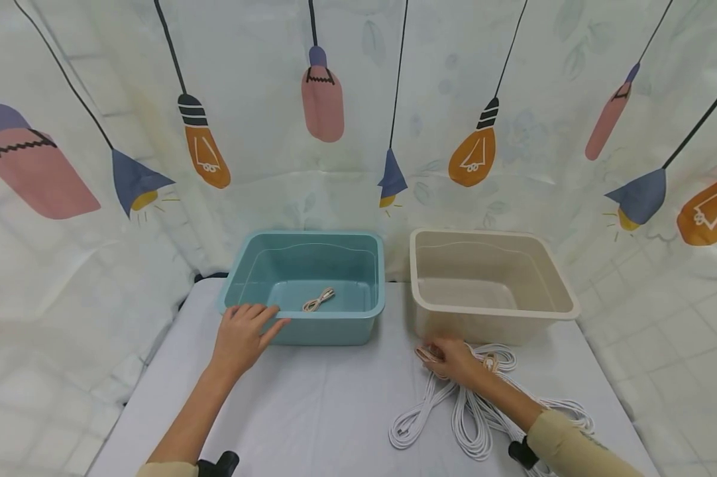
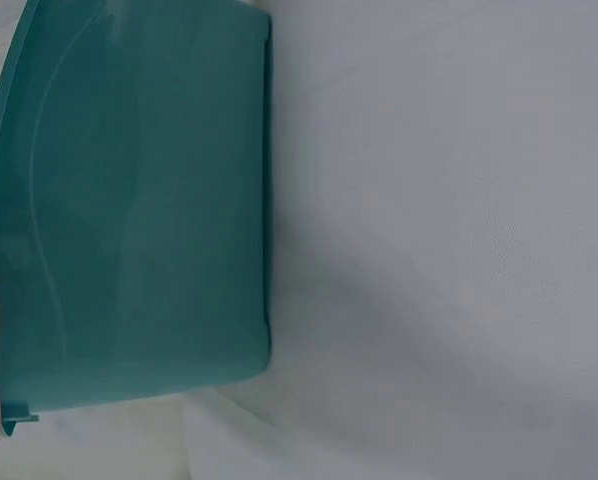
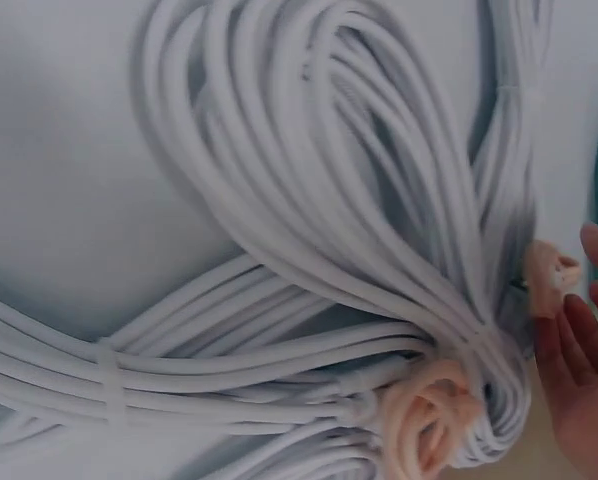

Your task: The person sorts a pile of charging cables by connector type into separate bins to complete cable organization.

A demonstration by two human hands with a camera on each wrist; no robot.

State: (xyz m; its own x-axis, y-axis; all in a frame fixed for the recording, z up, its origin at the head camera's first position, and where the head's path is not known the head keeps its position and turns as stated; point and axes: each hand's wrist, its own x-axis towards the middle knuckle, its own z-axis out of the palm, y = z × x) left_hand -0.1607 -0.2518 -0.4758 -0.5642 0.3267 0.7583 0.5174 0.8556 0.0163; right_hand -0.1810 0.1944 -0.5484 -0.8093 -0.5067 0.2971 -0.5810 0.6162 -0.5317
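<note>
Coiled white cables (image 1: pixel 478 411) under right hand (image 1: pixel 450 359), smooth teal tub (image 1: pixel 311 285) w/ left hand (image 1: pixel 242 334).

We see a beige rectangular plastic tub (image 1: pixel 549 278) at the table's right rear, standing just beside its teal neighbour. A pale grey cloth-covered table (image 1: pixel 311 411) bears both. Behind hangs a white printed curtain (image 1: pixel 257 172) showing 3 orange light bulbs (plus pink and blue lamps) on black cords.

Head view high, facing forward-down over table (image 1: pixel 311 397), wrist views close, left sharing teal tub (image 2: pixel 129 220)
</note>
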